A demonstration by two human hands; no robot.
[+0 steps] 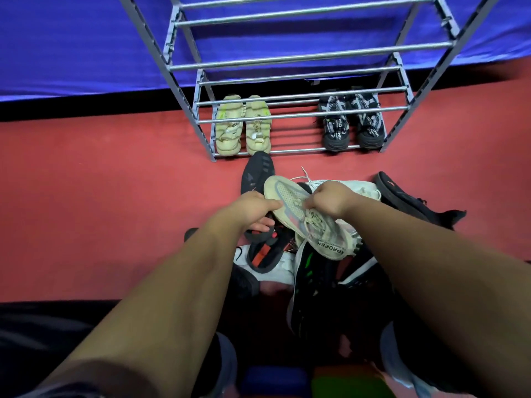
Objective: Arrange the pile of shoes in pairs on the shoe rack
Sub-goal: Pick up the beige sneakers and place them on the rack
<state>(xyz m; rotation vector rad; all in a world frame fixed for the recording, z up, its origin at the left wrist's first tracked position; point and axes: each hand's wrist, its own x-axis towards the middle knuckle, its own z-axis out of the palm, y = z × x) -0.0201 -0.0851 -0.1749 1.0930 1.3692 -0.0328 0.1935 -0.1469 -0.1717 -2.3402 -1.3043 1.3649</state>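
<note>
Holding the pale sneaker (304, 219) above the pile of shoes (313, 271), you have both hands on it. Your left hand (253, 209) grips the edge near the toe, thumb lying along the upper, fingers curled underneath it. Your right hand (330, 198) is closed on the laces at the middle of the shoe, fingertips pinched into them. The sneaker is tilted, toe pointing toward the shoe rack (287, 152). On the rack's bottom shelf a pair of beige sandals (242, 129) sits at the left and a pair of black-and-white sneakers (352, 123) at the right, well apart.
</note>
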